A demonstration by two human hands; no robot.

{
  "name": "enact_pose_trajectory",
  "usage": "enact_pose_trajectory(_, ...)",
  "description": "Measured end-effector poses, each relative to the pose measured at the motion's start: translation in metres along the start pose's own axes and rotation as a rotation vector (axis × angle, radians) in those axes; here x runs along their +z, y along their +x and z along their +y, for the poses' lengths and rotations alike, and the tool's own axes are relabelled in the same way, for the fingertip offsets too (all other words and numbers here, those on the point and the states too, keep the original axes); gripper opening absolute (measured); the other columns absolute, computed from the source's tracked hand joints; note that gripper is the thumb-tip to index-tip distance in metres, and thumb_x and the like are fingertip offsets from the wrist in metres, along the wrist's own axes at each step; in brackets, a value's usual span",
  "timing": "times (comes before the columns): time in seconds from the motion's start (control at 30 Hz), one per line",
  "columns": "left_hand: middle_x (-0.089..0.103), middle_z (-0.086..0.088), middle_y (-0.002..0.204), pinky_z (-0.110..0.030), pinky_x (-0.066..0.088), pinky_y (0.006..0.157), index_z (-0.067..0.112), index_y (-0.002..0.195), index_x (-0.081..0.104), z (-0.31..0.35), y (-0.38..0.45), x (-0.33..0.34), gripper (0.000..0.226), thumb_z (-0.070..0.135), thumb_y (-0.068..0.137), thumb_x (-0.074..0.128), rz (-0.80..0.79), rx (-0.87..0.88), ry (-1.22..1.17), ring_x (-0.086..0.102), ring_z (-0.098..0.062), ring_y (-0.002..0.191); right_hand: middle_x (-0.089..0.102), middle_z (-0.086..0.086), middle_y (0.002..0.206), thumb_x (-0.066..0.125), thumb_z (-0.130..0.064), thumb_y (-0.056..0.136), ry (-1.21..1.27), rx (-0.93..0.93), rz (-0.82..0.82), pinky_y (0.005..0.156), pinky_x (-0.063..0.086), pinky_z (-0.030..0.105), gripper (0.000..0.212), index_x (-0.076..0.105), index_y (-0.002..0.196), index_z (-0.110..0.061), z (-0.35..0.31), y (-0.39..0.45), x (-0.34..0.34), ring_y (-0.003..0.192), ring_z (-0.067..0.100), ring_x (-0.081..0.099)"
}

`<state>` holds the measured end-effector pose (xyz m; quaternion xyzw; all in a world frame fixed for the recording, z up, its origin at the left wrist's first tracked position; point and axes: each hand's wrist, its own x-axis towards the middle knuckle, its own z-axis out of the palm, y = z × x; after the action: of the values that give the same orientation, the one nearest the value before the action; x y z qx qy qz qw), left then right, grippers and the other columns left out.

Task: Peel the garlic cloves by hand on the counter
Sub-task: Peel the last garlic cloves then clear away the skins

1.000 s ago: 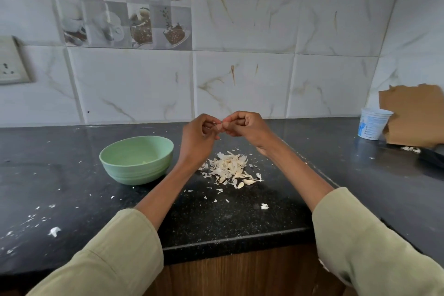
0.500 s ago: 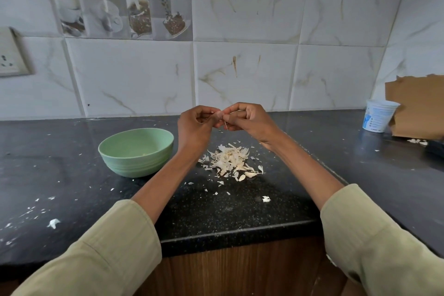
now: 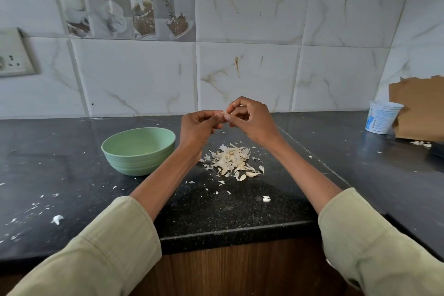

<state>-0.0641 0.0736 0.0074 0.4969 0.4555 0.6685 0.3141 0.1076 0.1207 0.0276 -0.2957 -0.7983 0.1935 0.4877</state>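
Black speckled stone makes up the table [image 3: 216,218], with a brown wood front below its near edge. Two pale green sleeves come in from the bottom corners. On the stone lie scattered white flecks of skin, and further in one heap of pale papery garlic peels [image 3: 231,160], with one round mint-green bowl [image 3: 138,150] just to its left (what it holds is too faint to tell). Above the heap, off the surface, the left hand [image 3: 198,128] and the right hand [image 3: 252,120] meet, both with fingers curled, pinching between their fingertips one small pale garlic clove [image 3: 224,113], mostly hidden. Far right stand one white plastic cup with blue print [image 3: 382,116] and one torn piece of brown cardboard [image 3: 419,108] leaning on the wall. Behind runs a white marble-patterned tile wall, with one cream wall socket [image 3: 14,54] at left.
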Motion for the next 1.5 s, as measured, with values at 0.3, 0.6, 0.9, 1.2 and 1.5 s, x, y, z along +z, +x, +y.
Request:
enact_pose_trajectory(0.3,0.081,-0.002,0.087,-0.013,0.050,0.062,0.009,0.102,0.079,-0.001,0.001,0.001,0.015,0.022,0.100,0.073,0.023,0.078,0.197,0.070,-0.002,0.067,0.080,-0.003,0.084,0.078,-0.020,0.097,-0.018,-0.010,-0.029,0.077,0.062,0.025,0.014,0.073,0.104,-0.009,-0.004,-0.001,0.000,0.075,0.010,0.076)
enact_pose_trajectory(0.6,0.076,-0.004,0.079,-0.018,0.049,0.062,0.012,0.100,0.073,0.005,-0.006,0.006,0.012,0.015,0.099,0.062,0.031,0.075,0.313,0.068,-0.003,0.066,0.082,0.006,0.092,0.069,-0.015,0.103,0.151,0.145,-0.143,0.078,0.062,0.029,0.014,0.072,0.111,-0.004,0.004,0.002,0.000,0.087,0.020,0.079)
enact_pose_trajectory(0.9,0.076,-0.002,0.075,-0.026,0.051,0.063,0.015,0.085,0.077,0.001,-0.008,0.004,0.027,0.027,0.103,0.062,-0.080,0.172,0.490,0.067,-0.010,0.063,0.081,0.007,0.101,0.073,-0.024,0.100,0.317,0.325,-0.101,0.077,0.058,0.023,0.019,0.078,0.113,-0.011,0.008,0.006,-0.016,0.085,0.009,0.068)
enact_pose_trajectory(1.2,0.077,0.003,0.080,-0.018,0.056,0.068,0.015,0.087,0.077,0.004,-0.008,-0.001,0.019,0.021,0.079,0.093,-0.195,0.209,0.492,0.068,-0.005,0.069,0.081,0.009,0.095,0.079,-0.017,0.094,0.278,0.277,-0.089,0.076,0.058,0.021,0.019,0.078,0.111,-0.008,0.009,0.005,-0.018,0.083,0.010,0.072)
enact_pose_trajectory(1.5,0.076,0.003,0.082,-0.016,0.051,0.060,0.019,0.097,0.078,0.009,-0.007,-0.001,0.013,0.030,0.093,0.082,-0.047,0.315,0.446,0.073,-0.013,0.065,0.080,0.011,0.095,0.085,-0.016,0.089,0.216,0.230,-0.082,0.085,0.061,0.029,0.018,0.081,0.106,-0.010,0.012,0.006,-0.017,0.087,0.012,0.073)
